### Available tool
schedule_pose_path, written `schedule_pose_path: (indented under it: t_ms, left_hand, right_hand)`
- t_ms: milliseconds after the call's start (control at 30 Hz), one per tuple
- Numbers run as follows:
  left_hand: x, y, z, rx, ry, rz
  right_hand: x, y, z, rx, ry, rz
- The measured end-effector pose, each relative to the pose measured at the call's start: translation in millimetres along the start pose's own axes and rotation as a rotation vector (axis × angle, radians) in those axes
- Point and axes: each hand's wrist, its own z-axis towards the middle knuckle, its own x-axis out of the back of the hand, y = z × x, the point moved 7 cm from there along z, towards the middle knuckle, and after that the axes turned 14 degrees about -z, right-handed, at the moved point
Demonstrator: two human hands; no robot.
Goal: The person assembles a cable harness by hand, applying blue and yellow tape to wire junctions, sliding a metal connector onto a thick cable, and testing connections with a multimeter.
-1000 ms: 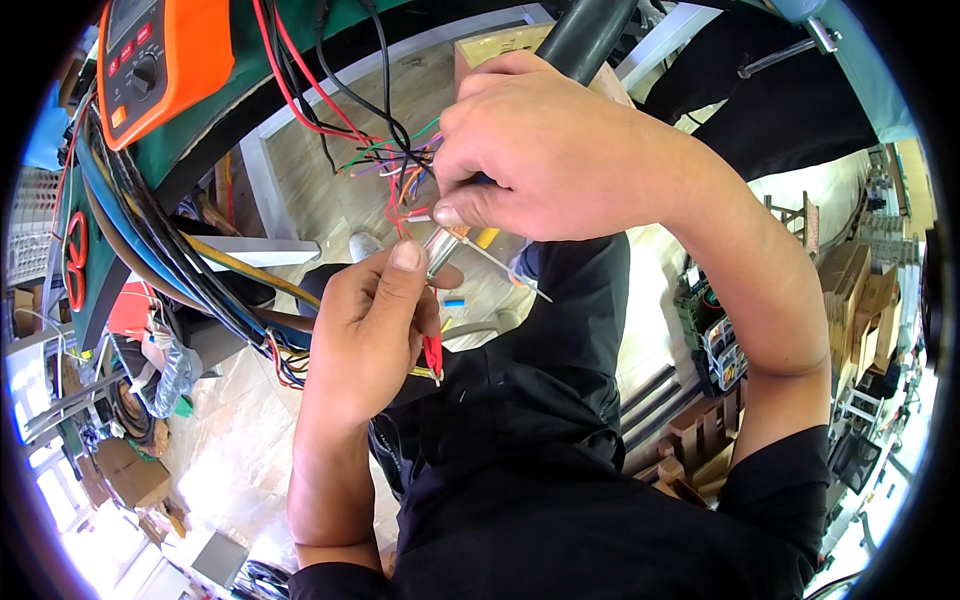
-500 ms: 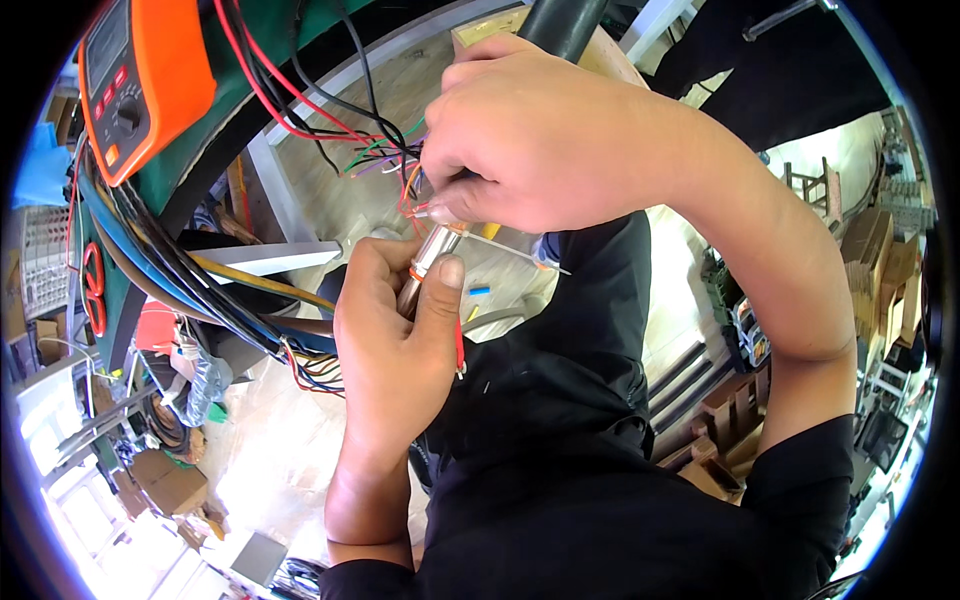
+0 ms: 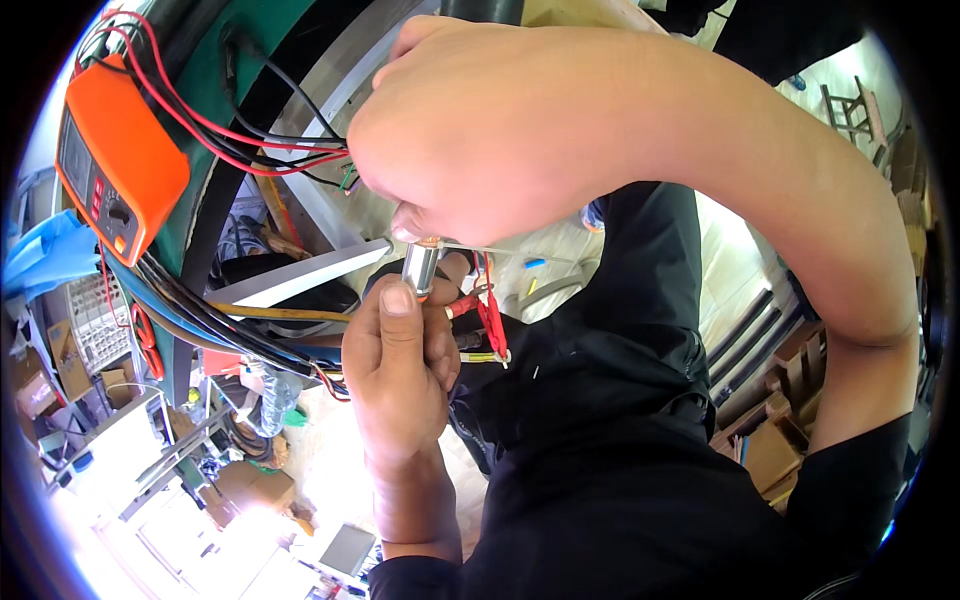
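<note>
Your left hand (image 3: 400, 375) grips a small silver cylinder (image 3: 421, 268) at mid-frame, its long axis nearly upright, top leaning slightly right. Your right hand (image 3: 490, 130) pinches its upper end. An orange multimeter (image 3: 120, 170) hangs at upper left; a cluttered workshop floor (image 3: 330, 460) lies below.

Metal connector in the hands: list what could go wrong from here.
1. The left hand grips the metal connector only by its lower part, thumb up; it may slip as the right hand works on its top.
2. The right hand hides the connector's top from the camera, so a thin wire may be misplaced.
3. Red clips dangle beside the connector and might touch it or snag.
</note>
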Motion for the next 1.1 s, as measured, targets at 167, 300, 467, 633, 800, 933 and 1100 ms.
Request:
schedule_pose_path:
  t_ms: [167, 300, 467, 633, 800, 933, 1100]
  left_hand:
    - [-1, 1, 2, -0.099, -0.003, 0.098]
    - [-1, 4, 0, -0.254, 0.022, 0.283]
    - [0, -2, 6, -0.08, -0.047, 0.093]
    - [0, -3, 6, -0.01, -0.062, -0.026]
    - [-7, -3, 3, -0.081, -0.059, -0.003]
    - [-10, 0, 2, -0.209, -0.002, 0.114]
    - [-3, 0, 1, -0.267, 0.032, 0.171]
  right_hand:
    - [7, 3, -4, -0.077, -0.105, 0.136]
    - [6, 7, -3, -0.075, -0.085, 0.116]
    - [9, 5, -10, -0.102, -0.072, 0.103]
    - [12, 6, -5, -0.086, -0.055, 0.102]
    - [10, 11, -4, -0.09, -0.051, 0.083]
    - [9, 11, -7, -0.091, -0.044, 0.078]
    - [9, 11, -2, -0.071, -0.02, 0.089]
